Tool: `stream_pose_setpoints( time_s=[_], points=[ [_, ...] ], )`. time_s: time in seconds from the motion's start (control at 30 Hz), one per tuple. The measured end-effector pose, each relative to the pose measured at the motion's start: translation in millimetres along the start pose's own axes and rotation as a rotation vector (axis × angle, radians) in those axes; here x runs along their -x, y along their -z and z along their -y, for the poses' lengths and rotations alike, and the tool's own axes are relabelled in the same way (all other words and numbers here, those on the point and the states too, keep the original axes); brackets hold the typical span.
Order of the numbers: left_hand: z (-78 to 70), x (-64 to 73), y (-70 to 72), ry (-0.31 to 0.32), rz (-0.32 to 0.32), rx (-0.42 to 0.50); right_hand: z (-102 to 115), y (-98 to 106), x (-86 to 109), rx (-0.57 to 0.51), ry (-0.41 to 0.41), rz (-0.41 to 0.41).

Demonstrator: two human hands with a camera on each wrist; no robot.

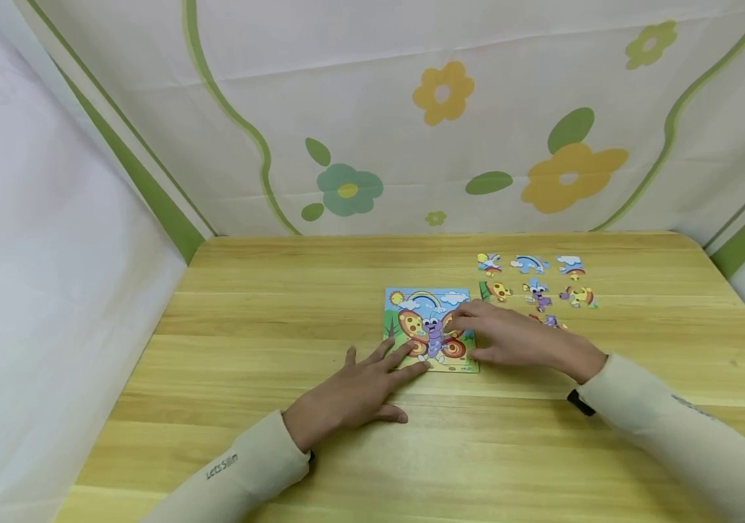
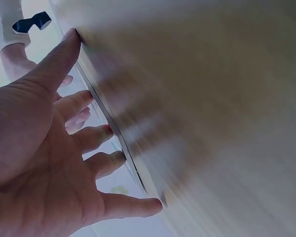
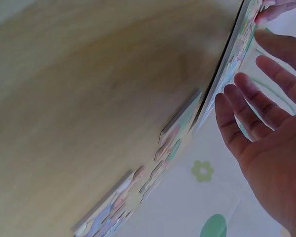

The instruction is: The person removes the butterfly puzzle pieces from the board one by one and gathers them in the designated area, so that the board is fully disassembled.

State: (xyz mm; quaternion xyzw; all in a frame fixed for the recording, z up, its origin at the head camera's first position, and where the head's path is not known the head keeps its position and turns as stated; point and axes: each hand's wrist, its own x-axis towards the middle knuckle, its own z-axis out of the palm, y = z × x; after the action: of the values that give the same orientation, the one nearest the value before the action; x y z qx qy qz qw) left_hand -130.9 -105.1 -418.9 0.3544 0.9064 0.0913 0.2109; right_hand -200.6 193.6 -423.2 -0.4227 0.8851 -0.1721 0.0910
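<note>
A square butterfly puzzle board (image 1: 434, 328) lies flat on the table, with a sun and a rainbow in its picture. My left hand (image 1: 359, 388) is spread at its lower left, several fingertips on the board and the thumb on the wood. In the left wrist view those fingers (image 2: 103, 133) reach along the board's edge. My right hand (image 1: 509, 338) is over the board's right side and covers part of the wing. In the right wrist view, its fingers (image 3: 256, 106) are loosely bent beside the board, with no piece visible between them.
Several loose puzzle pieces (image 1: 538, 294) lie in rows to the right of and behind the board; the nearest piece (image 1: 550, 321) is partly hidden by my right hand. A flower-patterned cloth (image 1: 398, 131) hangs behind the wooden table (image 1: 267, 312), and white cloth (image 1: 51, 254) stands at the left.
</note>
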Motion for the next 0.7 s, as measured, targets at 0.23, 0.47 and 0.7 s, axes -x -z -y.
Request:
stream_pose_setpoints(
  time_s=[0.23,0.47,0.7],
  points=[
    [-0.6,-0.5,-0.2,0.008,0.006,0.015,3.5,-4.4,-3.3,-0.028,-0.016,0.044],
    [-1.5,-0.6,-0.4,0.013,0.008,0.017,5.9,-4.4,-3.1,-0.032,-0.037,0.063],
    [-2.3,-0.3,0.3,0.013,0.002,0.006,7.6,-2.3,-10.1,-0.080,-0.036,0.093]
  ],
)
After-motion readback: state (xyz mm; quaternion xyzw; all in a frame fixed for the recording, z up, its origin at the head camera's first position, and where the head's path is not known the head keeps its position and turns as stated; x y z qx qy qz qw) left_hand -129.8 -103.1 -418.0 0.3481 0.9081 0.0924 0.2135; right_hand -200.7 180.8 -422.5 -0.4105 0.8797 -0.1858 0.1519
